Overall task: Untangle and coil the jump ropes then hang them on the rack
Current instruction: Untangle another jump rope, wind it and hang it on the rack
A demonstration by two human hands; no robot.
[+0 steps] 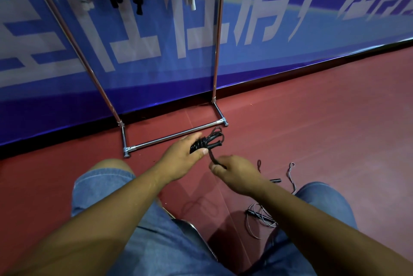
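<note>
While your left hand (pixel 182 152) grips the coiled black jump rope (pixel 200 145), your right hand (pixel 239 174) just beside it pinches its loose tail (pixel 212 157), tangled ropes (pixel 257 217) lying on the floor (pixel 312 119) nearer you.

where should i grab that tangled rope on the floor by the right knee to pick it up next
Probably by its dark handle, coming straight down from above: it lies flat on the floor, the one stiff, straight part, while the thin cord loops loosely around it and would only drag the tangle along.
</note>
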